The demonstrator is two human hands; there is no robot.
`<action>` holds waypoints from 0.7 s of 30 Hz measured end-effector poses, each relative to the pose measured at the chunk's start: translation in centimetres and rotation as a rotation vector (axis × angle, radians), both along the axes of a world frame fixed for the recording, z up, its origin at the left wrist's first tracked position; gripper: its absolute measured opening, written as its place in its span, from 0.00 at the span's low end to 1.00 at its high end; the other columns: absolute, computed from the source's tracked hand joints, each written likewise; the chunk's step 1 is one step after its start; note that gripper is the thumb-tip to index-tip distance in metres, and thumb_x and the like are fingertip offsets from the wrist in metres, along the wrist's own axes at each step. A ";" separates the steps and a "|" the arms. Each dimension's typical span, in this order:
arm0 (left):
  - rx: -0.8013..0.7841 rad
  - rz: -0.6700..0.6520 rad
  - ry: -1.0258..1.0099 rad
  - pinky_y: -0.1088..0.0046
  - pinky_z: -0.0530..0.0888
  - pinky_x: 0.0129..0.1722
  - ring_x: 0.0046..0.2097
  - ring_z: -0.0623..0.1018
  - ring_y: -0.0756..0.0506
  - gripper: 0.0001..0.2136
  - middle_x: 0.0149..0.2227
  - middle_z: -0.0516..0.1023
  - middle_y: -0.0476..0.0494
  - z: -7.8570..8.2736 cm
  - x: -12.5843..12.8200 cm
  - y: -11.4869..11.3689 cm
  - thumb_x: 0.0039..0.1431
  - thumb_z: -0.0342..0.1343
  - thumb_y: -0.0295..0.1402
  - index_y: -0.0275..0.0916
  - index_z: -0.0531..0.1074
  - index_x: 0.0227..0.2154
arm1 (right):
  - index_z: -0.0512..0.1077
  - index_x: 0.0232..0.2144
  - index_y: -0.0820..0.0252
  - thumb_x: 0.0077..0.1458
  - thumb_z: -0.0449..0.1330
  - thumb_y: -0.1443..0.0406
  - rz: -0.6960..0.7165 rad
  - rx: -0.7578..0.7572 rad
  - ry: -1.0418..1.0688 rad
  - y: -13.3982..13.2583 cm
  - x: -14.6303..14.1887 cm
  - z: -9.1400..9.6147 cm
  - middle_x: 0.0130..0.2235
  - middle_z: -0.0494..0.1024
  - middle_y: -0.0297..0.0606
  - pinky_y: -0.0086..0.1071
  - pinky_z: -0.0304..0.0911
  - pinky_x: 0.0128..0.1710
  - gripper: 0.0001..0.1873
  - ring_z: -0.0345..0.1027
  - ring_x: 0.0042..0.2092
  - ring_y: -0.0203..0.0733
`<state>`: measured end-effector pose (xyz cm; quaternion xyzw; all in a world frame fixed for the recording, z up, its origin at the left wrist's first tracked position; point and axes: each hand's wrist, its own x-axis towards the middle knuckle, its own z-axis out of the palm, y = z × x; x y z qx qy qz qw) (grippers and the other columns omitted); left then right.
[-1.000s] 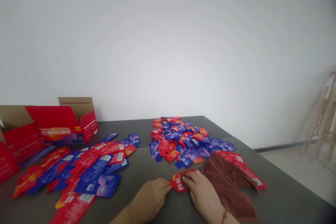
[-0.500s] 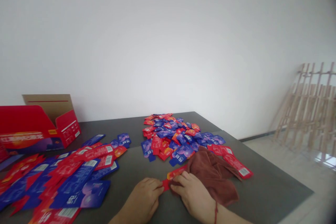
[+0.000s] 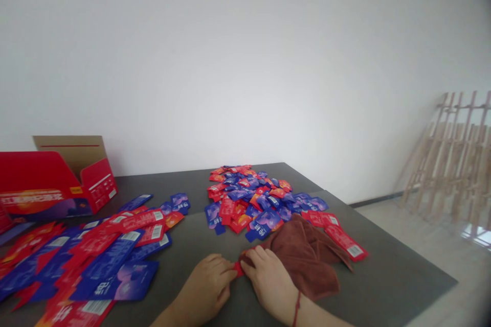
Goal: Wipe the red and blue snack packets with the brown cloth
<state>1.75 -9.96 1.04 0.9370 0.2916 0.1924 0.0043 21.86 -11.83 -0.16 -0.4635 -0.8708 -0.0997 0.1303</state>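
Observation:
My left hand [image 3: 207, 286] and my right hand [image 3: 268, 281] meet at the near edge of the dark grey table [image 3: 387, 281]. Together they pinch a small red card piece [image 3: 240, 267], which is mostly hidden between the fingers. Both hands are closed on it. A brown cloth [image 3: 307, 255] lies crumpled right beside my right hand. Behind the hands sits a heap of small red and blue card pieces [image 3: 249, 199]. On the left spreads a pile of larger flat red and blue cartons [image 3: 95, 255].
A folded red box with an open cardboard flap [image 3: 57, 184] stands at the back left. A white wall rises behind the table. Wooden racks [image 3: 452, 158] lean against the wall at the right, on a light floor.
The view swung to the right, so the red boxes slid left and the wooden racks came into sight. My hands closed further over the red piece, hiding more of it.

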 end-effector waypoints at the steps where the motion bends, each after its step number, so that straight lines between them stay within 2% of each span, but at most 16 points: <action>1: 0.003 -0.009 0.017 0.58 0.65 0.54 0.45 0.76 0.44 0.19 0.43 0.78 0.47 0.0 -0.1 0.0 0.51 0.50 0.20 0.44 0.71 0.44 | 0.69 0.49 0.56 0.61 0.53 0.66 0.039 -0.004 0.017 -0.2 0.4 0.1 0.49 0.70 0.40 0.39 0.57 0.45 0.15 0.60 0.47 0.46; 3: 0.002 -0.012 0.045 0.57 0.64 0.54 0.45 0.76 0.44 0.20 0.44 0.78 0.48 0.1 -0.2 -0.1 0.51 0.50 0.20 0.46 0.71 0.45 | 0.67 0.53 0.52 0.61 0.54 0.65 0.109 -0.028 0.039 -0.5 1.6 0.4 0.51 0.69 0.38 0.39 0.56 0.46 0.18 0.59 0.49 0.46; 5: -0.011 -0.003 0.057 0.56 0.64 0.55 0.46 0.76 0.44 0.20 0.45 0.78 0.49 0.3 -0.2 -0.1 0.50 0.50 0.20 0.47 0.71 0.45 | 0.67 0.52 0.49 0.60 0.55 0.65 0.128 -0.067 0.050 -0.7 3.1 0.8 0.50 0.69 0.36 0.37 0.55 0.46 0.17 0.59 0.49 0.45; 8: -0.037 -0.001 0.057 0.56 0.63 0.55 0.46 0.75 0.44 0.21 0.46 0.77 0.50 0.6 -0.2 -0.2 0.50 0.50 0.20 0.48 0.72 0.44 | 0.72 0.46 0.50 0.60 0.54 0.67 0.047 -0.099 0.069 -0.5 4.4 1.4 0.45 0.71 0.35 0.35 0.56 0.43 0.13 0.60 0.46 0.43; 11: -0.052 0.000 0.052 0.56 0.62 0.55 0.45 0.76 0.45 0.21 0.44 0.78 0.51 0.8 -0.2 -0.2 0.49 0.49 0.20 0.47 0.72 0.43 | 0.74 0.42 0.53 0.60 0.53 0.67 0.010 -0.085 0.057 0.0 3.7 1.5 0.41 0.71 0.37 0.36 0.56 0.40 0.11 0.60 0.44 0.44; 16: -0.058 -0.007 0.057 0.57 0.61 0.56 0.45 0.75 0.45 0.21 0.44 0.78 0.50 0.8 -0.1 -0.3 0.46 0.49 0.20 0.45 0.72 0.43 | 0.72 0.44 0.55 0.60 0.54 0.67 0.108 -0.023 0.031 0.5 0.6 0.5 0.42 0.71 0.38 0.37 0.57 0.40 0.11 0.61 0.44 0.44; 21: -0.022 -0.036 0.057 0.59 0.63 0.54 0.45 0.74 0.44 0.20 0.44 0.77 0.48 0.7 -0.4 -0.3 0.49 0.50 0.22 0.46 0.72 0.45 | 0.70 0.48 0.50 0.63 0.52 0.64 0.184 0.018 0.061 0.2 1.5 -0.3 0.46 0.71 0.36 0.35 0.58 0.43 0.13 0.61 0.47 0.43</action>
